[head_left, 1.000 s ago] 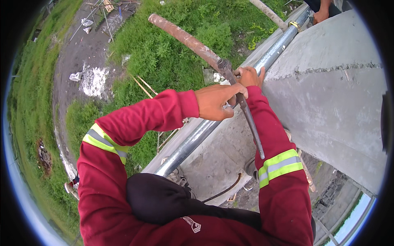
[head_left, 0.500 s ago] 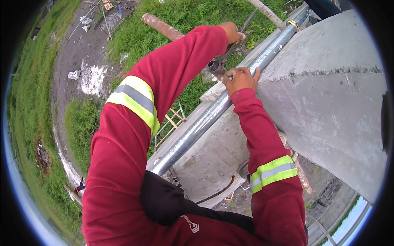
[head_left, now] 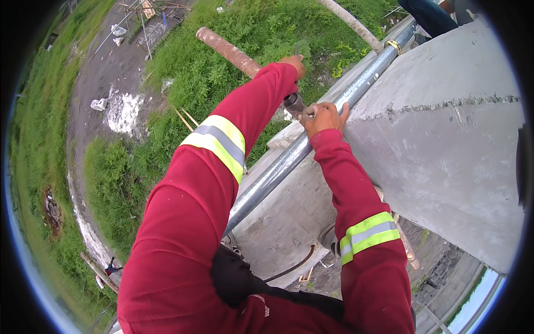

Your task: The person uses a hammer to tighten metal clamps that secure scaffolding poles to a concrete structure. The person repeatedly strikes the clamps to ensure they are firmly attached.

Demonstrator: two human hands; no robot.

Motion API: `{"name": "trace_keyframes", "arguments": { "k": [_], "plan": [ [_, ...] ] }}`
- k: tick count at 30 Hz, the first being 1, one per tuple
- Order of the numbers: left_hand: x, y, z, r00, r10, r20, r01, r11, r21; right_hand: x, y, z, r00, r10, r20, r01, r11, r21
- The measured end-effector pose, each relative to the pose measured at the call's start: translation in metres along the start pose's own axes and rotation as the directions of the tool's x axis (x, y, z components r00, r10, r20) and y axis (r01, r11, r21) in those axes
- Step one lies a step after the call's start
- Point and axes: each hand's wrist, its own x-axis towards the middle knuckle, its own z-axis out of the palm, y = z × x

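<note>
My left hand [head_left: 295, 65] is closed round a long, dark metal tool [head_left: 297, 50] that looks like a wrench; its tip sticks up past my fingers, and much of it is hidden by my hand and sleeve. Below that hand sits a dark, round metal piece [head_left: 293, 102], close to the pipe. A shiny galvanized pipe [head_left: 278, 171] slants from lower left to upper right. My right hand [head_left: 324, 118] rests over it with fingers curled at a small metal clamp [head_left: 305, 118], mostly covered by the fingers. The right hand's outermost digit lies against the pipe.
A large grey concrete block [head_left: 434, 133] rises on the right. A rusty tube [head_left: 225, 49] juts out over the grass below, and a pale pole [head_left: 356, 26] meets the pipe higher up. Another person's dark-clothed leg [head_left: 428, 16] shows at the upper right. A bent rebar [head_left: 297, 266] is below.
My left hand has swung left and down with the tool, whose handle now points more upright. My right hand stays at the clamp. The view has shifted slightly.
</note>
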Motion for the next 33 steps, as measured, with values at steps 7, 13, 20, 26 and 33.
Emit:
{"name": "trace_keyframes", "arguments": {
  "k": [7,13,20,26,33],
  "plan": [
    [-0.008,-0.028,-0.020,0.956,0.083,0.281,0.028,0.929,-0.369,-0.005,0.002,-0.004,0.995,-0.073,-0.063,0.077,0.995,0.062],
    [-0.030,-0.044,-0.040,0.850,0.477,0.225,-0.488,0.873,-0.008,-0.004,-0.003,-0.011,0.999,-0.046,-0.011,0.047,0.998,0.046],
    [-0.045,-0.028,-0.036,0.772,0.635,-0.005,-0.513,0.629,0.584,-0.007,-0.001,-0.010,0.994,-0.064,-0.084,0.071,0.995,0.076],
    [-0.058,-0.030,-0.032,0.835,0.549,-0.026,-0.455,0.717,0.529,-0.005,0.002,-0.008,0.993,-0.091,-0.077,0.094,0.995,0.041],
    [-0.081,-0.035,-0.036,0.960,0.240,0.148,-0.281,0.770,0.573,-0.005,0.001,-0.007,0.996,-0.064,-0.062,0.067,0.997,0.036]
  ]
}}
